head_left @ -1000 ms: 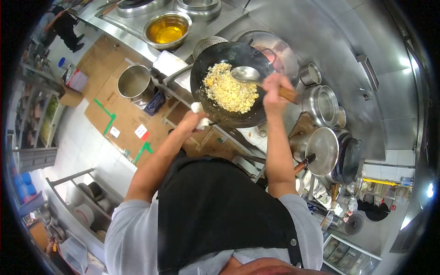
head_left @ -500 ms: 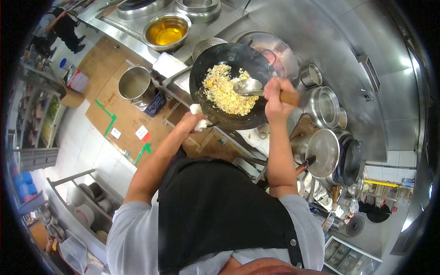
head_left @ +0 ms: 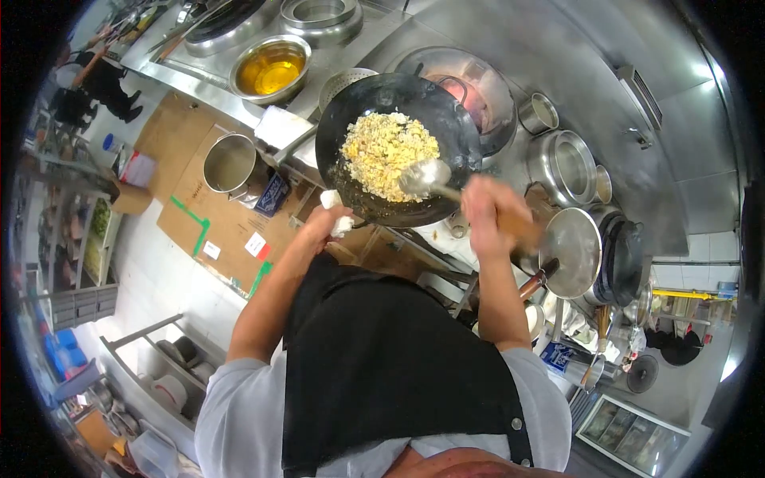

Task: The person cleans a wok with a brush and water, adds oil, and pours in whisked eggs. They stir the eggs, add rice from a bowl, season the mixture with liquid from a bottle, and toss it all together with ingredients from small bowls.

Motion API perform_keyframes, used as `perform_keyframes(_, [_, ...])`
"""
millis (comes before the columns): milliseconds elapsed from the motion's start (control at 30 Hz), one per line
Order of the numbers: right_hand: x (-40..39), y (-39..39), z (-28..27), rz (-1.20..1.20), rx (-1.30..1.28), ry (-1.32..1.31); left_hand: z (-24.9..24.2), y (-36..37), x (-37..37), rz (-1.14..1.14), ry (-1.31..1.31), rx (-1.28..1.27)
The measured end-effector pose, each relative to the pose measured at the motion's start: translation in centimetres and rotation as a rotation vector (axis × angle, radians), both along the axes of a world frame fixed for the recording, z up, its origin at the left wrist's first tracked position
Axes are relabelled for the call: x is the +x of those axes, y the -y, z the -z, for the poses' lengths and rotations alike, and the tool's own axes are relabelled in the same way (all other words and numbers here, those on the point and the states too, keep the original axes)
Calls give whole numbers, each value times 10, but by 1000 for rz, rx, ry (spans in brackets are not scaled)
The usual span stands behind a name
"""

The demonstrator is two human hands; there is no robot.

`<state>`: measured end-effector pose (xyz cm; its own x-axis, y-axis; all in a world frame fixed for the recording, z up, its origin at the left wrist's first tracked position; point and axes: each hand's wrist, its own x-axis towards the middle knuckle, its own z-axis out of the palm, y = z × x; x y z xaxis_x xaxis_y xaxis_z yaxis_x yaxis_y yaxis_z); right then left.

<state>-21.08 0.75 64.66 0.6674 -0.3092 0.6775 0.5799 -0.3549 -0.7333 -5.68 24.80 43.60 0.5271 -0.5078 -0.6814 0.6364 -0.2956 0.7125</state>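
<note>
A black wok (head_left: 450, 119) holds a loose heap of fried rice with egg (head_left: 382, 147), white and yellow. My left hand (head_left: 327, 225) is closed round a white cloth (head_left: 343, 226) at the wok's near-left handle, which is mostly covered. In my right hand (head_left: 492, 209) is a ladle (head_left: 425, 177), gripped by its wooden handle. The ladle's metal bowl rests against the near-right edge of the rice, inside the wok. Motion slightly blurs the right hand and the handle.
A steel bowl of yellow oil (head_left: 275, 76) stands on the counter beyond the wok, beside a perforated strainer (head_left: 344, 86). To the left is a steel pot (head_left: 231, 163). Steel pans (head_left: 570, 253) and pots crowd the right. Another person (head_left: 100, 80) stands at the far left.
The ladle has moved toward me, from the middle of the rice to its near-right edge. The rice sits in a more compact heap. My left hand keeps its hold at the wok's handle.
</note>
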Motion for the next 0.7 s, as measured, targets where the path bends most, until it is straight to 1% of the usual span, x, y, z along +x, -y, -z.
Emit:
perform_keyframes(33, [-13,-6,-11,-57,-2,56,1,1,0,18,1,23])
perform_keyframes(133, [-3,29,44,-110,-147,-56,-35,10,-15,-169,-74,-93])
perform_keyframes(167, [13,53,42,-39,-175,17,-21,11,-15,-194,-95,-83])
perform_keyframes(200, [23,74,37,-31,156,76,-11,10,-17,-200,-105,-115])
perform_keyframes(267, [47,96,33,30,506,168,-2,14,-15,-213,-127,-187])
perform_keyframes(300, [64,95,37,85,526,194,-1,17,-14,-230,-102,-154])
perform_keyframes(333, [80,89,39,140,543,221,-16,22,-13,-201,-27,-31])
perform_keyframes(367, [94,77,56,302,219,69,-42,27,-10,-172,50,87])
perform_keyframes(400, [106,59,73,456,-106,-85,-57,31,-8,-143,132,202])
perform_keyframes(433, [110,34,57,215,-90,-87,-41,33,-5,-195,121,187])
perform_keyframes(467, [107,22,40,3,-159,-117,-42,40,6,-230,102,105])
perform_keyframes(500, [108,6,26,-37,-121,-66,-44,43,16,-260,77,31])
perform_keyframes(533, [107,3,2,8,-118,-95,-45,45,23,-293,46,-42])
perform_keyframes(567, [103,6,-16,39,-120,-123,-68,59,40,-234,-14,-125])
perform_keyframes(600, [97,16,-7,86,37,-195,-117,90,55,-304,-108,-237])
perform_keyframes(633, [110,31,-10,150,90,-62,-122,115,82,-172,-98,-156])
perform_keyframes(667, [124,46,-13,216,131,71,-101,155,102,-163,-61,-223])
perform_keyframes(700, [140,59,-19,326,267,60,-87,191,123,-128,-90,-202])
